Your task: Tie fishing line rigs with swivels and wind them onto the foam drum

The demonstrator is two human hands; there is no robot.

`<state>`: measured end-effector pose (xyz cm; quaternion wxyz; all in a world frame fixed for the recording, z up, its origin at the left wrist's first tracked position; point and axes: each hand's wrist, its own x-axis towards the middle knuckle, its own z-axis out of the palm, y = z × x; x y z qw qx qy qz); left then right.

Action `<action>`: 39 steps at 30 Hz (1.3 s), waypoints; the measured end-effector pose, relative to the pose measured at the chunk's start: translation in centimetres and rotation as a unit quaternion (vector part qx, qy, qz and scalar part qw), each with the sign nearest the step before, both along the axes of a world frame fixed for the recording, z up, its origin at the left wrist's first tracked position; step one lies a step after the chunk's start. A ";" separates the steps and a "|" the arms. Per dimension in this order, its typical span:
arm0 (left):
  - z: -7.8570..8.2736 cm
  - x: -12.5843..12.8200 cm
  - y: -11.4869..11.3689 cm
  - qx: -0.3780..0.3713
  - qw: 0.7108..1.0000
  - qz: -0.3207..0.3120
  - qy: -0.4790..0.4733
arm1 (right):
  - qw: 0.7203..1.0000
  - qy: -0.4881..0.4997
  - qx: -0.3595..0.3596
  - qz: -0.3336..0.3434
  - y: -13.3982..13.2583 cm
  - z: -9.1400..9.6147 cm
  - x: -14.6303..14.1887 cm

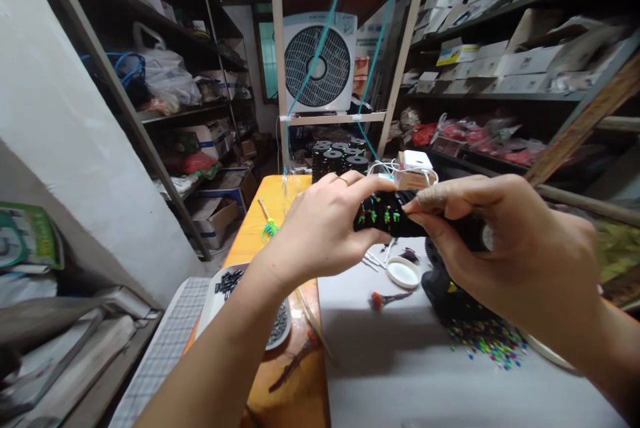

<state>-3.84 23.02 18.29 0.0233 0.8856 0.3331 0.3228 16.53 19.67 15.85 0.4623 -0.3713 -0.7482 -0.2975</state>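
A black grooved spool [383,213], dotted with small green and red beads, is held up level above the table. My left hand [327,225] wraps around its left end, thumb below and fingers over the top. At the spool's right part, the thumb and forefinger of my right hand [505,241] are pinched together, touching or very close to its surface. What lies between those fingertips is too small to make out. Under my hands are a round white lid [403,273], an orange-tipped brush-like piece [383,300] and a pile of coloured beads [493,345].
A white tray [213,301] of small black and grey parts stands at left on the orange tabletop [255,241]. Several black spools [343,155] are stacked at the back. A box fan [317,63] sits on a frame with hanging teal cords. Loaded shelves line both sides.
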 end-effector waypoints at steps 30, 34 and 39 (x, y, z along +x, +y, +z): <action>-0.1 -0.1 0.2 0.027 1.000 -0.012 0.005 | 0.964 -0.246 -0.102 0.014 -3.8 -5.2 5.8; 0.0 -0.2 0.1 0.030 0.999 -0.017 0.015 | 0.943 -0.194 -0.270 0.022 -4.3 -8.2 6.9; 0.4 -0.8 -0.2 0.004 0.999 -0.034 0.015 | 0.952 -0.162 -0.258 0.022 -4.1 -9.7 7.3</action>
